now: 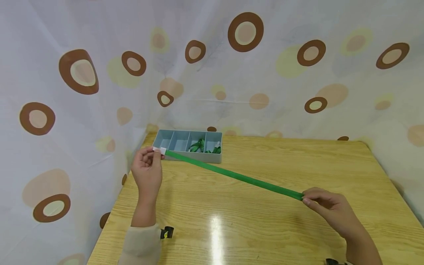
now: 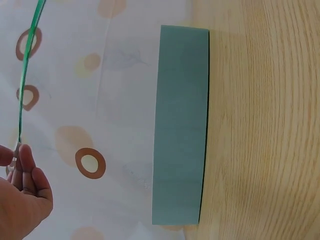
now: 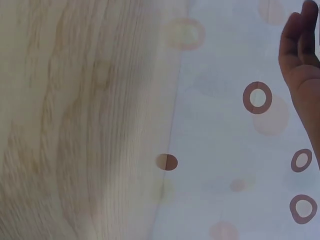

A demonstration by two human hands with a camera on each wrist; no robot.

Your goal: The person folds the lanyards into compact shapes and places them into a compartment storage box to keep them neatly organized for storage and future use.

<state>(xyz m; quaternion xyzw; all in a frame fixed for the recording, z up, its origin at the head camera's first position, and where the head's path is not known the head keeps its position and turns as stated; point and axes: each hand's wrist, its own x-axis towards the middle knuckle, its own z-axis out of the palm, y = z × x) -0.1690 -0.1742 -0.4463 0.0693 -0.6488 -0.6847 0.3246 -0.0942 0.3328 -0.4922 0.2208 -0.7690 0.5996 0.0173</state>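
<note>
A green ribbon (image 1: 232, 174) stretches nearly straight above the table, slanting down from left to right. My left hand (image 1: 149, 171) pinches the white tag (image 1: 162, 150) at one end, between thumb and fingers, just in front of the box. The other end is pinched by my right hand (image 1: 334, 211), farther right and nearer to me. In the left wrist view the ribbon (image 2: 25, 65) runs upward from the left hand (image 2: 22, 202). Only part of the right hand (image 3: 302, 65) shows at the edge of the right wrist view, its fingertips cut off.
A blue-grey box (image 1: 192, 157) with several compartments stands at the table's back left. Its two right compartments hold green ribbon pieces (image 1: 198, 145) with white bits. The wooden table (image 1: 265, 228) meets a patterned curtain (image 1: 212, 81) behind and at the sides.
</note>
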